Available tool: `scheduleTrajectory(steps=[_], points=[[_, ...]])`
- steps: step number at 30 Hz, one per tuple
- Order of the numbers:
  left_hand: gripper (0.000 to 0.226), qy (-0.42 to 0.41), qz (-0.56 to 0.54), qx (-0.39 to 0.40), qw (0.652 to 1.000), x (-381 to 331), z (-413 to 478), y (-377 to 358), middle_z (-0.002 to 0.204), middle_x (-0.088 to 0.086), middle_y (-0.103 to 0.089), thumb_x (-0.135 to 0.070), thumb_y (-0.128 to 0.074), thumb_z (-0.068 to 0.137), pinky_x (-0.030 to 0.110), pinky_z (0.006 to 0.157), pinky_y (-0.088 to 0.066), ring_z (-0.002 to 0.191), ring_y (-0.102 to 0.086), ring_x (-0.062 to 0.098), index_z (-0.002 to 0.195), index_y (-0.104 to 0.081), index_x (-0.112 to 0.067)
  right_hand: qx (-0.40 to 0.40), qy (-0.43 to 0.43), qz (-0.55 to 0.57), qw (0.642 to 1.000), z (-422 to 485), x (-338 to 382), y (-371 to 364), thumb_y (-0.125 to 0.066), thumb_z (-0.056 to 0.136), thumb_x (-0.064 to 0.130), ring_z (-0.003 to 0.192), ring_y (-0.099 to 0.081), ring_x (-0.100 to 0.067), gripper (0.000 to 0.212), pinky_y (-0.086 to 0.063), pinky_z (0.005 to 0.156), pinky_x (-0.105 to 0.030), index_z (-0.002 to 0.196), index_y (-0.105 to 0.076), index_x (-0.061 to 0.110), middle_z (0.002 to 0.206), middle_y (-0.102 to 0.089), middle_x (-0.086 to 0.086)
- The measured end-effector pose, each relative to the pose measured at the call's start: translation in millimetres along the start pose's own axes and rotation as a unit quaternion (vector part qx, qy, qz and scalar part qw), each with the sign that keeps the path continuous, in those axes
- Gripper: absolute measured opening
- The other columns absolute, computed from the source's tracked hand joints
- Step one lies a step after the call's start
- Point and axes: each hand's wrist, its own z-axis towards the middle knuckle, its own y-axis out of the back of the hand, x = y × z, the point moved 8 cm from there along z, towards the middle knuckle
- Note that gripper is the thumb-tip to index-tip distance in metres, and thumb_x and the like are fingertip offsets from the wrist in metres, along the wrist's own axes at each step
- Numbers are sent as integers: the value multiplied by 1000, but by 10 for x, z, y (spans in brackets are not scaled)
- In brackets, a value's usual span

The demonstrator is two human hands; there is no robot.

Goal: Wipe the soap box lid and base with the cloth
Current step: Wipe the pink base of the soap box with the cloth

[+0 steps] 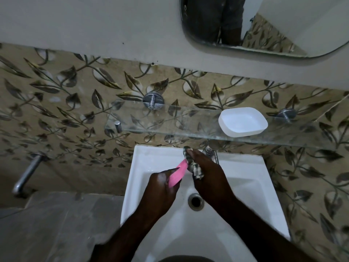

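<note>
My left hand (162,188) grips a pink soap box part (177,173), seen edge-on above the basin; whether it is the lid or the base I cannot tell. My right hand (207,173) holds a bunched checked cloth (194,167) pressed against the pink part's upper end. The cloth is partly hidden under my fingers. A white soap box part (243,121) lies open side up on the glass shelf (151,127), apart from both hands.
A white sink (255,195) with a drain hole (195,201) lies under my hands. A chrome tap (212,152) stands just behind my right hand. A mirror (264,25) hangs above, and a chrome wall tap (26,174) sticks out at the left.
</note>
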Motion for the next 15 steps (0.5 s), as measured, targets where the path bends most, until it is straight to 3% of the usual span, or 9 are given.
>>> scheduleTrajectory(steps=[2,4,6,9,11,15], points=[[17,-9,1,5,1000,-35,37,34,71,3,-71,-19,-59,90,28,58,-49,63,-63,11,80,-68,-8,-10,59,-2,998,-110,318,4,-42,85,8,133,-47,-23,50,-31,112,-36,132,-59,9,139,-55,-5],[22,-7,-24,9,1000,-25,55,87,61,-8,-66,-17,-55,87,21,52,-44,55,-58,2,67,-64,-13,11,137,-11,990,-265,589,-50,-40,85,12,137,-38,-22,53,-23,117,-31,136,-55,10,142,-50,-7],[28,-2,-37,14,999,-22,56,126,55,-14,-59,-14,-57,89,20,50,-39,51,-50,-3,61,-58,-20,24,161,-9,987,-269,614,-56,-42,86,10,139,-32,-19,53,-16,119,-24,138,-52,11,144,-47,-4],[20,1,-34,38,999,-66,21,98,57,-4,-51,-16,-62,92,27,49,-36,53,-38,-3,72,-61,-14,-7,104,51,993,-126,338,33,-50,77,-6,136,-37,-10,60,-23,117,-25,135,-56,11,141,-48,5],[11,16,-48,35,998,-69,6,111,56,-9,-49,-13,-64,91,15,50,-31,49,-39,-4,80,-66,-13,-2,57,90,994,-67,266,31,-51,75,-6,133,-43,-8,61,-29,114,-24,132,-59,15,137,-51,10],[22,27,-62,16,998,-91,-15,180,58,-6,-50,-12,-66,90,12,49,-30,47,-45,3,74,-61,-27,-24,13,123,992,-9,291,4,-59,83,-6,126,-48,-1,48,-32,108,-12,125,-64,16,131,-59,7]])
